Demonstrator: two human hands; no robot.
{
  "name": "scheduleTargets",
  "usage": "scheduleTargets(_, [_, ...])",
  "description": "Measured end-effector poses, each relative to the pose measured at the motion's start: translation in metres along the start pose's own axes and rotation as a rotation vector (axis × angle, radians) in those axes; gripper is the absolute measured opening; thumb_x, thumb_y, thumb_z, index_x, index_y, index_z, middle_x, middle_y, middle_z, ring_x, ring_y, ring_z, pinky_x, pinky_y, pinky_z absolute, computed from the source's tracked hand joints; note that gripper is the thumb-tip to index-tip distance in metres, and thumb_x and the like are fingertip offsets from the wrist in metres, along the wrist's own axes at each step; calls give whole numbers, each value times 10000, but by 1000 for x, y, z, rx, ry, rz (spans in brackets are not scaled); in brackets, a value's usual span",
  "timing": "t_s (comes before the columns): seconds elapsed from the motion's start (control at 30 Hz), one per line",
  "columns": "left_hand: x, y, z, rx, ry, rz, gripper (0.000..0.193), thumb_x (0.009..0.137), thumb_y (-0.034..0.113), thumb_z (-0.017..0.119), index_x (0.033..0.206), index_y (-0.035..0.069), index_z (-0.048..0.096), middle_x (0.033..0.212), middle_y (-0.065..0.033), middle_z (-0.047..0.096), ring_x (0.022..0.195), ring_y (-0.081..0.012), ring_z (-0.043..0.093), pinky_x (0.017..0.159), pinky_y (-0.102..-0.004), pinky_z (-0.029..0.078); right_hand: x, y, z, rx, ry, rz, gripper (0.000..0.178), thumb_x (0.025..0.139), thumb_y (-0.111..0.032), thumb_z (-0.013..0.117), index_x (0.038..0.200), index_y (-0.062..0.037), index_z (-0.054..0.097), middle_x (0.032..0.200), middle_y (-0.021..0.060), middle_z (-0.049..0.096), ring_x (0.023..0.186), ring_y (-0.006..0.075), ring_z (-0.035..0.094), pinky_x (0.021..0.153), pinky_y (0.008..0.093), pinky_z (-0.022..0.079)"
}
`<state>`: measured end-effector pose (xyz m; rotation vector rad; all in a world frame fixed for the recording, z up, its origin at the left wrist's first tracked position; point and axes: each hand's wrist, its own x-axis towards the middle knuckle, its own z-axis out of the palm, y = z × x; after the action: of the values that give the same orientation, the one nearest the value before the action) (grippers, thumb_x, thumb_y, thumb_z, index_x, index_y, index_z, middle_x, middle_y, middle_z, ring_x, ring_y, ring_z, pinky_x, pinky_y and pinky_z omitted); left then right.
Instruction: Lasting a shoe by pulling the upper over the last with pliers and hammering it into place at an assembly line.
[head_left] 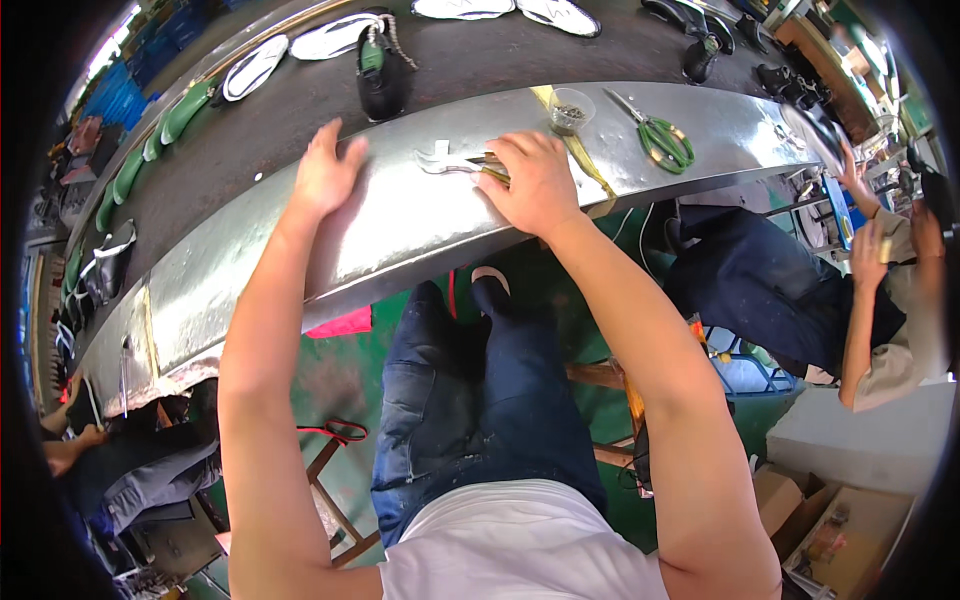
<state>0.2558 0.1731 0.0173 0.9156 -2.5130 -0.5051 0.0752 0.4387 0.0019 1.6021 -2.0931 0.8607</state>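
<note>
My right hand (535, 182) is closed over the handles of metal pliers (445, 163) lying on the shiny metal bench top (400, 215). The jaws of the pliers point left, beside a small white scrap (441, 147). My left hand (330, 170) is open at the far edge of the bench, thumb and fingers apart, holding nothing. Just beyond my right hand stands a clear plastic cup (570, 110) with small dark bits in it. Right of the cup lie scissors with green handles (665, 143). A yellow strip (590, 165) crosses the bench by the cup.
Behind the bench runs a dark conveyor belt (300, 120) bearing a black shoe with a green last (380, 85), white soles (255, 68) and green pieces (185, 110). A co-worker (880, 290) sits at the right holding a shoe sole; another person (140, 470) is at the left.
</note>
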Motion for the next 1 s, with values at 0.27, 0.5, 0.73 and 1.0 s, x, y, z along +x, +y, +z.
scheduleTargets(0.27, [-233,-3,-39,-18,29,253,443,949,198,668,1318,-31,582,1444,-259,528,1422,-460,412,1185,-523,322,-12,-29,-11,-94,160,-208,259,862,-258,710,1073,-111,680,1117,26,648,1167,250,550,980,499,365])
scheduleTargets(0.5, [-418,-119,44,-430,-346,-733,605,1024,412,556,1375,-81,547,1403,-303,559,1326,-377,549,1099,-466,428,-205,-64,-32,90,-374,115,455,943,-407,658,1206,-37,636,1220,149,651,1193,361,583,984,492,459])
scheduleTargets(0.73, [-465,-157,91,-1260,-503,-1242,730,1014,569,526,1337,-80,604,1351,-201,639,1219,-278,621,1001,-406,491,-311,-64,-39,52,-616,421,498,980,-453,593,1240,-29,613,1203,211,663,1115,387,636,938,469,515])
scheduleTargets(1.0, [-433,-118,19,-452,264,-513,271,1003,211,663,935,-51,672,801,-63,657,766,-134,554,718,-326,495,-270,-68,-70,-39,-494,126,251,973,-287,622,842,-73,617,807,145,655,755,392,654,673,493,518])
